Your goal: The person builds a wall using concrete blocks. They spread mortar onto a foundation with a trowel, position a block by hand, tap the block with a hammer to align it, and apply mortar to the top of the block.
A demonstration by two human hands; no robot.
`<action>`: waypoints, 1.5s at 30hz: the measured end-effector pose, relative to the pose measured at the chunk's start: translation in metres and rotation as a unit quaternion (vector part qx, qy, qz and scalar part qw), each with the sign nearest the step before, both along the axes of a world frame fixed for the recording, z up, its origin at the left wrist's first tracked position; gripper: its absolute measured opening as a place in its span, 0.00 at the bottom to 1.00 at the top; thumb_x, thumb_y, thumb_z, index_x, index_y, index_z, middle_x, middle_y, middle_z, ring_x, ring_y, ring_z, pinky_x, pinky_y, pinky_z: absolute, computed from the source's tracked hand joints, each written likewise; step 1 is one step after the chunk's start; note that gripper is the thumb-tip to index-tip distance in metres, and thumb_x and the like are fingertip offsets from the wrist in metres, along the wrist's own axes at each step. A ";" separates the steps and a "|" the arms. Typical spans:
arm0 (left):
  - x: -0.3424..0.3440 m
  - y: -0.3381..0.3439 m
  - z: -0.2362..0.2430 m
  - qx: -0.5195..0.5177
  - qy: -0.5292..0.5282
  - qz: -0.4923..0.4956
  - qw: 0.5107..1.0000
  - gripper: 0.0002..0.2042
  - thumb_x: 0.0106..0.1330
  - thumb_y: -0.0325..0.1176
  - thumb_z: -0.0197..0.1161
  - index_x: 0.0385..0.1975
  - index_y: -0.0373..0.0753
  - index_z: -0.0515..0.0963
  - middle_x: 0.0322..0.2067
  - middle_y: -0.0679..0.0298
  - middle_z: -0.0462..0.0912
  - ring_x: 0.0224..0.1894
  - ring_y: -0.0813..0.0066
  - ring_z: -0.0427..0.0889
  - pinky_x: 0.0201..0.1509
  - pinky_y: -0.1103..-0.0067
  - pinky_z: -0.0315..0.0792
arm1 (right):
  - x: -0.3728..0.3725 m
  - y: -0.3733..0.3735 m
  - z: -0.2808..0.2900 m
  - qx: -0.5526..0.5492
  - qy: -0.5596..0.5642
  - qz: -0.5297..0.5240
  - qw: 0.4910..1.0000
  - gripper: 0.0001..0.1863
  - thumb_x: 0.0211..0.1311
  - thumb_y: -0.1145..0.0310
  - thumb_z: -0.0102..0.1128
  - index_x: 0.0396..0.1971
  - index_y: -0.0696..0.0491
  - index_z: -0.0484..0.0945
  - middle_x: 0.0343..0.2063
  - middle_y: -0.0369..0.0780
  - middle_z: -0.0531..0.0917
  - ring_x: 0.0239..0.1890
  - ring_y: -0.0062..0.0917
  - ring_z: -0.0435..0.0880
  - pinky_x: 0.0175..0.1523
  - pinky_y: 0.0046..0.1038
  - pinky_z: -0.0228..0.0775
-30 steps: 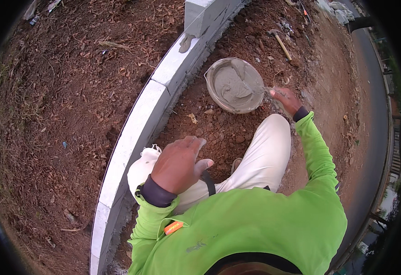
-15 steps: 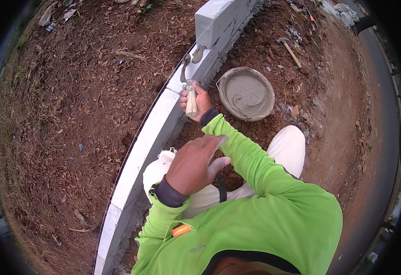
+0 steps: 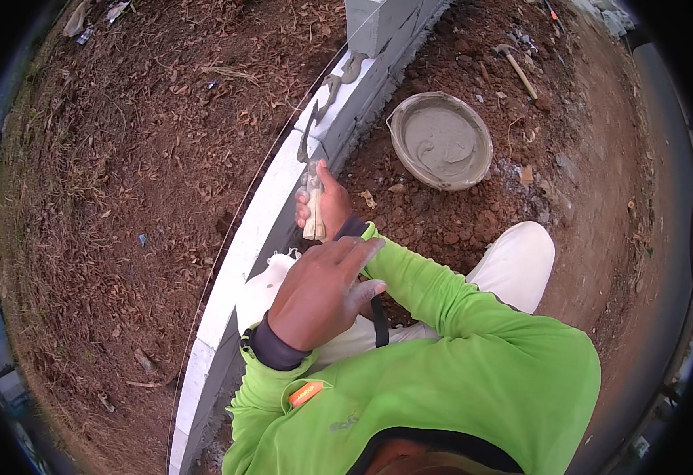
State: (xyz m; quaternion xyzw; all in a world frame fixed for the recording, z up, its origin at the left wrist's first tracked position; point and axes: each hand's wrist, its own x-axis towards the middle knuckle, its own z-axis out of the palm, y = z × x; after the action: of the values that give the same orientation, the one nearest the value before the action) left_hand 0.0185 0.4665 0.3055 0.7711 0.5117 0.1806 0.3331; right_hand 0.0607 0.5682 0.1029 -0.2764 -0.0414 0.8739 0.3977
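My right hand (image 3: 329, 202) grips the pale wooden handle of a trowel (image 3: 313, 210). The trowel's dark, narrow-looking blade points away from me and is tilted over the top of a low white block wall (image 3: 243, 253). Beyond the blade, a strip of wet grey mortar (image 3: 332, 91) lies on the wall top, reaching to the foot of a taller white block (image 3: 370, 28). Over my right wrist and sleeve rests my left hand (image 3: 323, 289), its fingers stretched out and thumb apart, holding nothing.
Right of the wall, a round bucket (image 3: 441, 146) of grey mortar stands on loose brown soil. A hammer (image 3: 517, 71) with a wooden handle lies beyond it. A thin string line (image 3: 263, 162) runs along the wall's left edge. Dry leaves cover the ground (image 3: 125, 198) to the left.
My right hand and the trowel have come back toward me along the wall. The mortar strip behind the blade now extends farther along the wall top. My left hand remains over the right forearm.
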 end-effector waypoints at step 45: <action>0.034 0.013 -0.016 -0.006 0.034 -0.113 0.993 0.29 0.66 0.41 0.69 0.66 0.38 0.72 0.54 0.47 0.81 0.55 0.45 0.80 0.61 0.61 0.72 | 0.310 0.125 0.069 0.390 -0.801 0.447 0.082 0.17 0.65 0.56 0.61 0.36 0.54 0.89 0.36 0.49 0.90 0.40 0.45 0.91 0.45 0.43 0.83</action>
State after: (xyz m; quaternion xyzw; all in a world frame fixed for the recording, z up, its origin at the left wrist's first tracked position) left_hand 0.0524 0.4797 0.2893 0.8276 0.4337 0.1129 0.3380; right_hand 0.3709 0.6931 0.1721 -0.5489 -0.7862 0.0124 -0.2835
